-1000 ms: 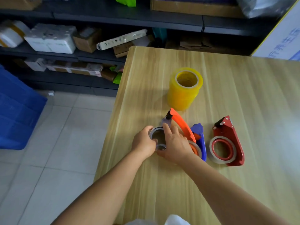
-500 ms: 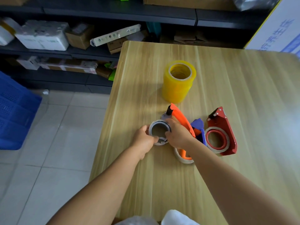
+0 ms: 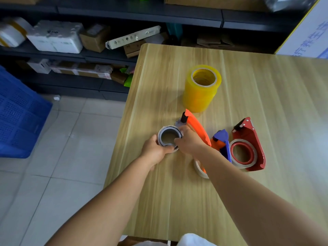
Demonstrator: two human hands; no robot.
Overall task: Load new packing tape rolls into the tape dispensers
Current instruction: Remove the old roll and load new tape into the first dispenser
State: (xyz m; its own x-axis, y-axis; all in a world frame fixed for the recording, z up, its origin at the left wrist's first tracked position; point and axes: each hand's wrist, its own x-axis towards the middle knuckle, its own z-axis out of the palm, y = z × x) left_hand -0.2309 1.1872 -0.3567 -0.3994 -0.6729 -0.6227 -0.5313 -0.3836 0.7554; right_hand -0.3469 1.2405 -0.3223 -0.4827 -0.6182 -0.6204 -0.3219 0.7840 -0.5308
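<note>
Gripping a grey spool from both sides, the left hand curls round its near-left rim and the right hand pinches its right edge. The spool sits on the table, touching the orange dispenser on its right. Beyond the spool stands the yellow tape stack; farther right lie a blue dispenser and a red dispenser.

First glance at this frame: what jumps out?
The yellow tape stack stands at mid-table, the brightest thing there. Nearer, the left hand and right hand both grip a grey ring by the orange dispenser. The red dispenser lies to the right.
</note>
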